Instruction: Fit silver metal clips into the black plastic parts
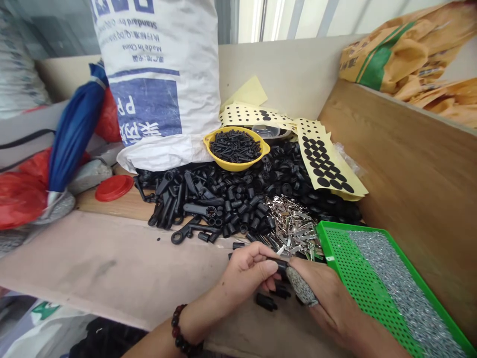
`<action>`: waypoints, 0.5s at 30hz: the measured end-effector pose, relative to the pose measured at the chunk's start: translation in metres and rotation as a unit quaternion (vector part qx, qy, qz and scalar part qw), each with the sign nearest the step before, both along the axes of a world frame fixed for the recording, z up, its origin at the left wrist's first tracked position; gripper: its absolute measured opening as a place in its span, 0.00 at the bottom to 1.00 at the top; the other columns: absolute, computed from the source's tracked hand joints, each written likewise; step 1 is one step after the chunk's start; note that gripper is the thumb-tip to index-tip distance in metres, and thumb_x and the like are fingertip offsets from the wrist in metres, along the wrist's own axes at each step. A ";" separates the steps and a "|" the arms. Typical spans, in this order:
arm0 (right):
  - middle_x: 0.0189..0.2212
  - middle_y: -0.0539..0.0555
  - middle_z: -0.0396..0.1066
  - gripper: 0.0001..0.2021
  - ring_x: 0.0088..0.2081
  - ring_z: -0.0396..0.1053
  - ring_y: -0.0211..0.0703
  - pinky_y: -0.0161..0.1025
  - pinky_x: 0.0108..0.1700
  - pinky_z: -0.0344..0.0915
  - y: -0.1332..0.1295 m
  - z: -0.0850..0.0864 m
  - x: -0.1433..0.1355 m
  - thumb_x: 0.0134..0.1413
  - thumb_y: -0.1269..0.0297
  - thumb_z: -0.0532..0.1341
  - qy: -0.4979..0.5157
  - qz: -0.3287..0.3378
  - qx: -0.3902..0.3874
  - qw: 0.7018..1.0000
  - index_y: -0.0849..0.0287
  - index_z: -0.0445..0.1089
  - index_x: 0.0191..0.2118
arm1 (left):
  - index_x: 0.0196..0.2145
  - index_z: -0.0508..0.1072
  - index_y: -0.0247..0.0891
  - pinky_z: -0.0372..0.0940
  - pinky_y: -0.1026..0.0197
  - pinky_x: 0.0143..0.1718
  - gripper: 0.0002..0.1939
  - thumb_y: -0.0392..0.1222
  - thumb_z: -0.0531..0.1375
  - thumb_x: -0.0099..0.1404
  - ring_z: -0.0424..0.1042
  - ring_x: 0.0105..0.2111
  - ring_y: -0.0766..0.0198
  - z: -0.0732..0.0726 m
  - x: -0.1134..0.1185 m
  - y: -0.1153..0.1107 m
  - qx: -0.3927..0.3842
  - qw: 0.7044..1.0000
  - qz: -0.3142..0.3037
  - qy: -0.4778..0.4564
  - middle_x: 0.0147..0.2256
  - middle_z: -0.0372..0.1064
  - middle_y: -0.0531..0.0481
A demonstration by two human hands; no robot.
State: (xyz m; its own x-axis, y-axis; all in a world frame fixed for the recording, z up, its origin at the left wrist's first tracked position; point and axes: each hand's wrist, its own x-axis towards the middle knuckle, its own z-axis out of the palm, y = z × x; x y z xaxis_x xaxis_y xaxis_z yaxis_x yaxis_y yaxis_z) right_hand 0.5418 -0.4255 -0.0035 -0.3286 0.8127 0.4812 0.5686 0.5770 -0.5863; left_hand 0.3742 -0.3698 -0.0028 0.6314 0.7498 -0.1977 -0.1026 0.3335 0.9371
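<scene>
My left hand (pixel 250 268), with a beaded bracelet at the wrist, pinches a short black cylindrical part (pixel 282 267) between thumb and fingers. Against its right end, my right hand (pixel 322 288) is closed round a tool with a speckled grey wrapped handle (pixel 301 287); the tool's tip is hidden. Below the hands, a black plastic piece (pixel 266 302) lies on the table, with another just above it. Beyond the hands are a heap of silvery metal clips (pixel 292 226) and a pile of black tubes and crank-shaped parts (pixel 201 211).
A green perforated tray (pixel 357 278) of small metal pieces stands at the right beside a wooden board (pixel 406 149). Behind are a yellow bowl (pixel 233 165) of black screw-like parts, sticker sheets (pixel 309 184) and a white sack (pixel 167 59). A red lid (pixel 114 188) and blue umbrella (pixel 76 132) are left.
</scene>
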 end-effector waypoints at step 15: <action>0.24 0.53 0.63 0.09 0.25 0.59 0.43 0.39 0.26 0.53 0.000 -0.007 0.010 0.61 0.70 0.43 -0.137 0.000 0.095 0.986 0.57 0.57 0.32 | 0.34 0.70 0.33 0.60 0.67 0.23 0.19 0.54 0.63 0.55 0.65 0.20 0.70 0.000 -0.005 0.004 0.042 0.998 -0.039 0.017 0.24 0.67 0.51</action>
State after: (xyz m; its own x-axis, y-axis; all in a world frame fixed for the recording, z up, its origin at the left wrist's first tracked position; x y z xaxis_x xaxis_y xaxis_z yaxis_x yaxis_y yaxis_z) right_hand 0.5514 -0.4255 -0.0109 -0.4683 0.7163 0.5173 0.6904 0.6620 -0.2916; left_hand 0.3696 -0.3660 -0.0026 0.6827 0.7134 -0.1580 -0.0467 0.2584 0.9649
